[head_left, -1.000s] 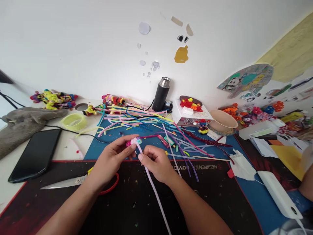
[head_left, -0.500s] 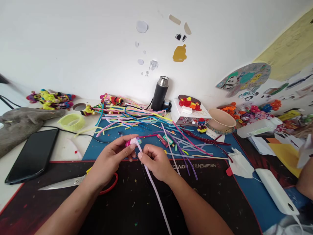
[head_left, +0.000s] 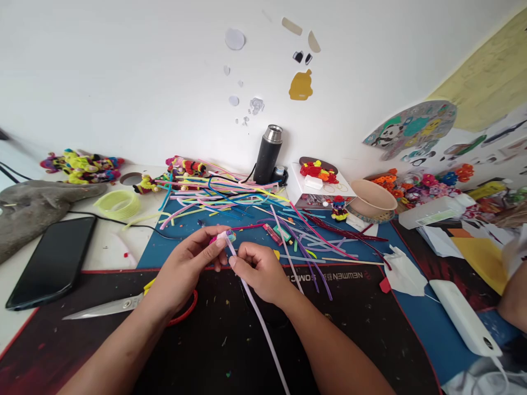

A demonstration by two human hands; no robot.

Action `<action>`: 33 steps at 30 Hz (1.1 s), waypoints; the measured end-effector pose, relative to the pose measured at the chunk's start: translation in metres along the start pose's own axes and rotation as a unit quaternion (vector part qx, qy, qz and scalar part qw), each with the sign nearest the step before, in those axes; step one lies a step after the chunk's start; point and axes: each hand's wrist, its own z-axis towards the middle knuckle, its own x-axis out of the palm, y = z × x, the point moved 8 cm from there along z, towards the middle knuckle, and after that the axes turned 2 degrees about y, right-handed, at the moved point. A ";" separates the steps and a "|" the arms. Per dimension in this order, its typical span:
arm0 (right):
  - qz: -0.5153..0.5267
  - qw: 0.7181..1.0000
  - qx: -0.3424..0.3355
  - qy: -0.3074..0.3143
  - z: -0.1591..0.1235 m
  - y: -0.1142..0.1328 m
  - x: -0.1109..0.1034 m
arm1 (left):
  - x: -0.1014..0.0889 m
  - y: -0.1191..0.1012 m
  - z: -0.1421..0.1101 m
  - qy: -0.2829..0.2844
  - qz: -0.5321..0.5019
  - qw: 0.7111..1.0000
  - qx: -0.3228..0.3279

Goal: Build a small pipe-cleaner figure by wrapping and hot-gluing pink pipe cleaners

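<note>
Between the thumb and fingers of my left hand point(head_left: 193, 260) is a small pipe-cleaner piece point(head_left: 223, 237), with pink, white and blue-green parts; my fingers hide much of it. A magenta stem point(head_left: 249, 226) sticks out of it to the right. My right hand point(head_left: 257, 271) pinches a pale lilac pipe cleaner point(head_left: 263, 323) close to that piece. Its upper end meets the piece, and its long tail runs down toward me. Scissors point(head_left: 105, 307) with red and yellow handles lie partly under my left wrist.
Many loose pipe cleaners point(head_left: 197, 200) lie behind my hands. A black flask point(head_left: 268, 156) stands by the wall, with a white box point(head_left: 321, 195) and a beige bowl point(head_left: 373, 198) to its right. At left lies a phone point(head_left: 51, 263). Another person's arm point(head_left: 513, 302) shows at right.
My right hand has shifted slightly left, and the lilac pipe cleaner now lies nearer the front of the small piece. The whole view has shifted a little.
</note>
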 end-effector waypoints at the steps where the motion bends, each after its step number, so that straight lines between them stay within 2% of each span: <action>1: -0.004 1.000 0.001 0.000 0.000 0.000 0.000 | 0.000 0.000 0.000 0.000 0.001 1.000 0.000; 22: -0.031 0.999 -0.009 0.008 -0.001 0.001 0.003 | -0.001 0.003 0.000 -0.007 -0.010 1.000 -0.011; 29: -0.032 0.999 -0.011 0.008 -0.001 0.002 0.003 | -0.001 0.002 0.001 -0.020 -0.039 0.999 -0.008; 33: -0.018 1.000 0.004 0.008 -0.001 -0.001 0.003 | -0.003 0.003 0.001 -0.032 -0.090 0.995 -0.021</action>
